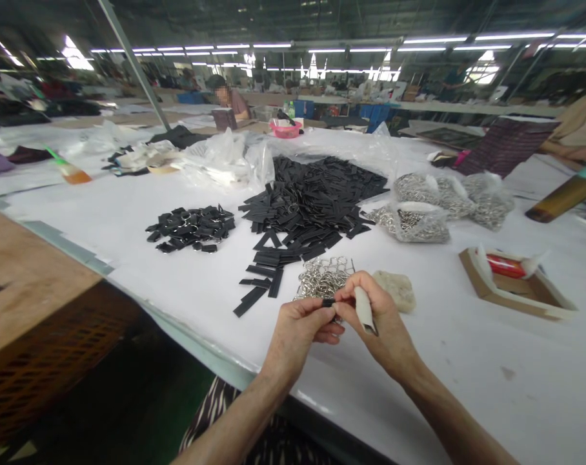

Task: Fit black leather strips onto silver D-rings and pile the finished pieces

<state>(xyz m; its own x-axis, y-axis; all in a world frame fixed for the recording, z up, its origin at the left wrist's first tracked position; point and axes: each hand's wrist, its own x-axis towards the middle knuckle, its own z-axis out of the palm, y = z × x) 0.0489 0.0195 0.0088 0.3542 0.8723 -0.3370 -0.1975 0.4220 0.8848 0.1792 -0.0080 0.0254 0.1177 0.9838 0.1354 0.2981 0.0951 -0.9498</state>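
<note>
My left hand (300, 329) pinches a short folded black strip (328, 302) between thumb and fingers. My right hand (377, 323) closes on the strip's other side, and a tool with a pale, wrapped handle (364, 310) is tucked in its grip. A thin dark tip sticks up beyond the fingers; the tool's kind is unclear. Just behind the hands lies a heap of silver metal rings (317, 279). Farther back is a large pile of flat black strips (312, 200). To the left sit several folded black pieces with rings (191, 227). A beige block (394, 290) lies beside my right hand.
Clear bags of metal rings (419, 223) stand at the right. A shallow cardboard box (520, 294) holds a red item. An orange-filled glue bottle (73, 171) lies far left. Plastic bags (220, 158) and a pink basket (286, 129) are behind. Other people work across and at right.
</note>
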